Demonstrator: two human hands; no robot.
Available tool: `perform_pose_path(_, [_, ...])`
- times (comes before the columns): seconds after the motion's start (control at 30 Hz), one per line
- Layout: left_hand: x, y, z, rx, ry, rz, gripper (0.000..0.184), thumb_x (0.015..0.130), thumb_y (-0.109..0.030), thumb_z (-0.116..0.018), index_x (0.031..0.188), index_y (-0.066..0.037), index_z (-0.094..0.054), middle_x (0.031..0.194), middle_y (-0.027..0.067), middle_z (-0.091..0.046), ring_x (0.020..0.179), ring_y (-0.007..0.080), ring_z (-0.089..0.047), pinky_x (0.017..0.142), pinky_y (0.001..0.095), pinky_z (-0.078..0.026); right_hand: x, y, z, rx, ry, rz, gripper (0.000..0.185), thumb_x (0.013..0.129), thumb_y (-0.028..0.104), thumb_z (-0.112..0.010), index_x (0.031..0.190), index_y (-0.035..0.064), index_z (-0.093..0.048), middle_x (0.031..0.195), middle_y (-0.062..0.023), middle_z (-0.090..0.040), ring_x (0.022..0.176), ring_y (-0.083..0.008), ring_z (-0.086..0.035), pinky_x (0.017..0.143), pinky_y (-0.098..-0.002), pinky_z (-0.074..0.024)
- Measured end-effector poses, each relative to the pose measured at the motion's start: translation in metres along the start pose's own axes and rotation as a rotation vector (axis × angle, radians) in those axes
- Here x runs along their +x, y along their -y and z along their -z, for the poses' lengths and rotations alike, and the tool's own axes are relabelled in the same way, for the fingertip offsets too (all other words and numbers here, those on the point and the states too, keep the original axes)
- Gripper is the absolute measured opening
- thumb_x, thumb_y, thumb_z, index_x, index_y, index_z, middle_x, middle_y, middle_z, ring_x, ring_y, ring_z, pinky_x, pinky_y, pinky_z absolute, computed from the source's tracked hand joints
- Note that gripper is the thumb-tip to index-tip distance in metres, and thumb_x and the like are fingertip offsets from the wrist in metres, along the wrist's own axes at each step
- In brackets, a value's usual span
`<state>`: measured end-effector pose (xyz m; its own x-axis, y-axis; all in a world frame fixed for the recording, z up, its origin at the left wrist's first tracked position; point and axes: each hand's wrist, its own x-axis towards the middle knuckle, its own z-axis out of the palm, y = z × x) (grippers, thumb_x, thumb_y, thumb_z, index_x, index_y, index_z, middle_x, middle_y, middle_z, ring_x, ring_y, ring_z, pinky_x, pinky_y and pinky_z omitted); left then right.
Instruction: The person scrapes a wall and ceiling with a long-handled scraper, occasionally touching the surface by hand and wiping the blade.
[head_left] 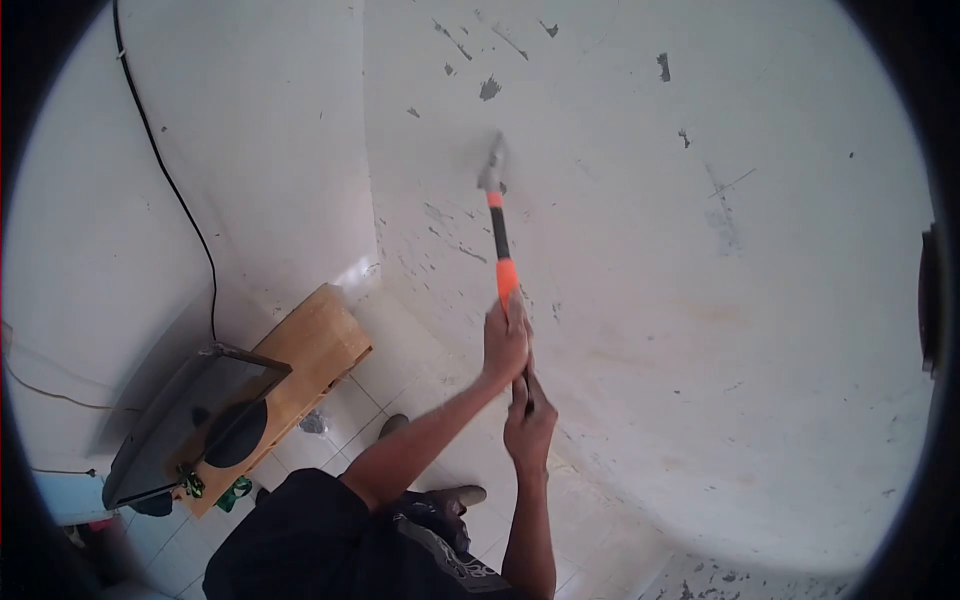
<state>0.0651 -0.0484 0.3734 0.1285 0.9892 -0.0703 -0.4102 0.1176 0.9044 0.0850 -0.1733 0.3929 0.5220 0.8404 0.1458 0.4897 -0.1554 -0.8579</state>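
Note:
A long-handled hammer (502,232) with an orange and black handle points up toward the pale wall (610,220). Its grey metal head is smeared by motion, so its exact shape and whether it touches the wall cannot be told. My left hand (507,343) is wrapped around the handle just below the orange part. Lower down, my right hand (530,428) grips the dark end of the same handle. Chipped grey marks (489,88) are scattered over the wall around the hammer's head.
To the left, a television (195,425) stands on a wooden cabinet (315,335). A black cable (165,165) runs down the left wall to it. My shoes (458,495) are on the tiled floor (352,408). A dark object (930,300) is at the right edge.

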Motion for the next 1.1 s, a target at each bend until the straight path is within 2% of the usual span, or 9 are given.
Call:
perform_pose_path(0.13, [0.028, -0.034, 0.012, -0.078, -0.016, 0.066, 0.046, 0.111, -0.039, -0.043, 0.078, -0.006, -0.046, 0.055, -0.0017, -0.045, 0.042, 0.0093, -0.044, 0.038, 0.0291, -0.036, 0.017, 0.032, -0.013, -0.073, 0.082, -0.042, 0.041, 0.109, 0.019, -0.05, 0.139, -0.0079, -0.057, 0.088, -0.0147, -0.067, 0.073, -0.0144, -0.052, 0.073, -0.0317, -0.0506])
perform_pose_path(0.37, [-0.028, -0.003, 0.007, 0.051, 0.013, 0.19, 0.044, 0.108, -0.04, -0.049, 0.086, -0.003, -0.055, 0.065, 0.0066, -0.055, 0.058, 0.0175, -0.055, 0.055, 0.0387, -0.044, -0.03, 0.013, -0.002, -0.002, 0.04, -0.097, 0.045, 0.11, 0.024, -0.05, 0.14, -0.0085, -0.057, 0.071, -0.0064, -0.049, 0.059, -0.0082, -0.038, 0.052, -0.0287, -0.0354])
perform_pose_path(0.5, [0.035, 0.008, 0.019, 0.163, -0.074, 0.044, 0.046, 0.107, -0.038, -0.049, 0.085, 0.002, -0.054, 0.066, 0.0141, -0.056, 0.064, 0.0262, -0.063, 0.062, 0.0472, -0.048, 0.012, 0.025, -0.02, -0.097, 0.084, -0.097, 0.038, 0.108, 0.016, -0.051, 0.136, -0.0073, -0.06, 0.094, -0.0239, -0.071, 0.07, -0.0192, -0.058, 0.069, -0.0331, -0.0506])
perform_pose_path(0.6, [0.087, -0.044, 0.041, -0.103, -0.014, 0.005, 0.048, 0.109, -0.043, -0.046, 0.083, -0.003, -0.05, 0.054, 0.0038, -0.05, 0.037, 0.0186, -0.052, 0.033, 0.0346, -0.041, 0.058, 0.045, -0.053, -0.047, 0.094, 0.089, 0.036, 0.108, 0.017, -0.051, 0.133, -0.0074, -0.062, 0.105, -0.0283, -0.073, 0.077, -0.0276, -0.066, 0.075, -0.0358, -0.0526])
perform_pose_path(0.7, [0.09, -0.049, 0.054, -0.115, 0.03, 0.042, 0.048, 0.109, -0.045, -0.045, 0.084, -0.004, -0.048, 0.052, 0.0027, -0.047, 0.039, 0.0163, -0.054, 0.032, 0.0333, -0.042, 0.057, 0.034, -0.071, -0.002, 0.065, 0.174, 0.042, 0.109, 0.026, -0.052, 0.134, -0.0069, -0.062, 0.07, -0.0059, -0.051, 0.062, -0.0115, -0.04, 0.056, -0.0302, -0.0392])
perform_pose_path(0.8, [0.067, -0.023, 0.069, 0.022, 0.006, 0.104, 0.054, 0.109, -0.05, -0.041, 0.082, -0.005, -0.053, 0.057, 0.0057, -0.054, 0.041, 0.0175, -0.056, 0.042, 0.0352, -0.049, 0.029, 0.008, -0.065, 0.026, 0.083, 0.013, 0.04, 0.109, 0.026, -0.051, 0.13, -0.0055, -0.064, 0.067, -0.0028, -0.048, 0.06, -0.0101, -0.042, 0.054, -0.0296, -0.0382])
perform_pose_path(0.93, [0.047, -0.007, 0.118, 0.63, 0.562, 0.324, 0.066, 0.105, -0.062, -0.039, 0.091, -0.003, -0.065, 0.07, 0.0111, -0.069, 0.067, 0.0248, -0.072, 0.077, 0.0389, -0.056, -0.049, -0.049, -0.035, -0.096, 0.021, -0.167, 0.037, 0.107, 0.025, -0.053, 0.125, -0.0045, -0.066, 0.065, -0.0038, -0.047, 0.057, -0.0107, -0.045, 0.053, -0.032, -0.0383])
perform_pose_path(1.0, [0.059, 0.013, 0.136, 0.864, 0.656, 0.134, 0.062, 0.104, -0.059, -0.043, 0.093, -0.002, -0.066, 0.068, 0.011, -0.068, 0.072, 0.027, -0.072, 0.076, 0.0391, -0.056, -0.101, -0.101, -0.016, -0.176, 0.017, -0.238, 0.039, 0.107, 0.03, -0.054, 0.121, -0.0045, -0.068, 0.061, -0.0008, -0.046, 0.053, -0.0086, -0.044, 0.049, -0.0308, -0.0353])
perform_pose_path(1.1, [0.105, 0.035, 0.135, 1.109, 0.385, -0.285, 0.043, 0.104, -0.041, -0.055, 0.129, -0.008, -0.065, 0.107, 0.016, -0.071, 0.092, 0.0352, -0.068, 0.08, 0.0496, -0.055, -0.163, -0.127, 0.012, -0.254, 0.045, -0.465, 0.035, 0.106, 0.024, -0.056, 0.119, -0.005, -0.069, 0.06, -0.0073, -0.047, 0.054, -0.0123, -0.043, 0.05, -0.0357, -0.0354])
